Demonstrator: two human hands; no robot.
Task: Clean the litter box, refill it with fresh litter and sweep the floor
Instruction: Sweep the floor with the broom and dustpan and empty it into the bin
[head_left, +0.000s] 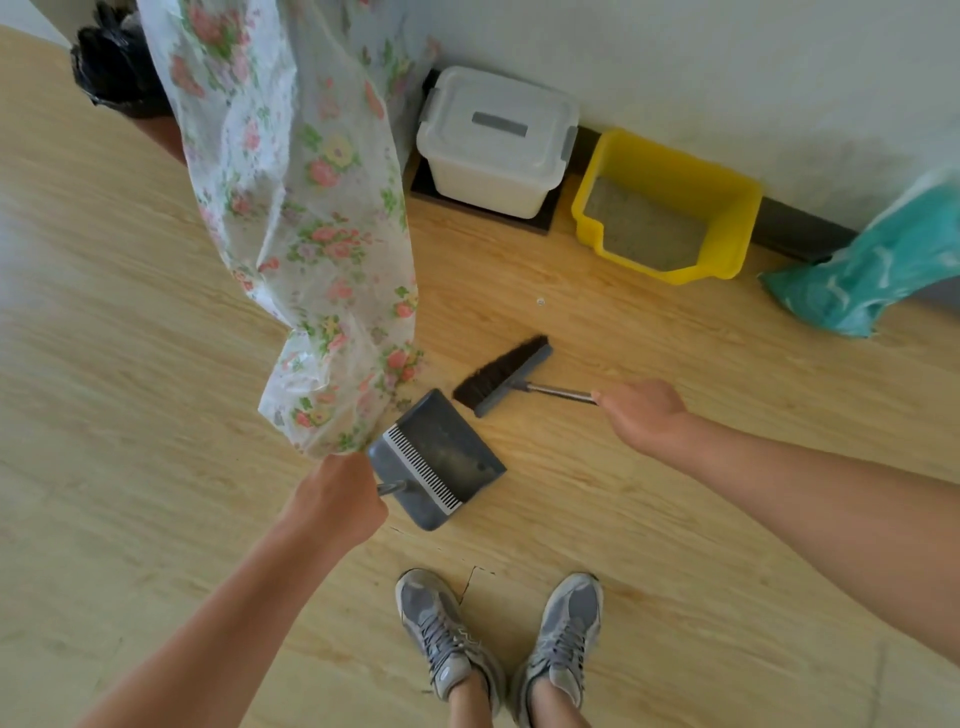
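Now left hand (335, 501) grips dustpan (441, 457) handle, right hand (644, 415) grips broom (506, 376); set its lip flat on the floor (623, 322), sweep short strokes in.

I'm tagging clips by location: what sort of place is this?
Probably a room in a home with a cat: a yellow litter box sits by the wall on wood-look flooring, beside a lidded plastic bin.

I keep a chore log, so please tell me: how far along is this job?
Looks done: the yellow litter box holds level grey litter. In hand: sweeping; the left hand grips the dustpan handle, the right hand holds the broom, bristles beside the pan. Left: a small speck lies on the floor, and the dustpan probably needs emptying.
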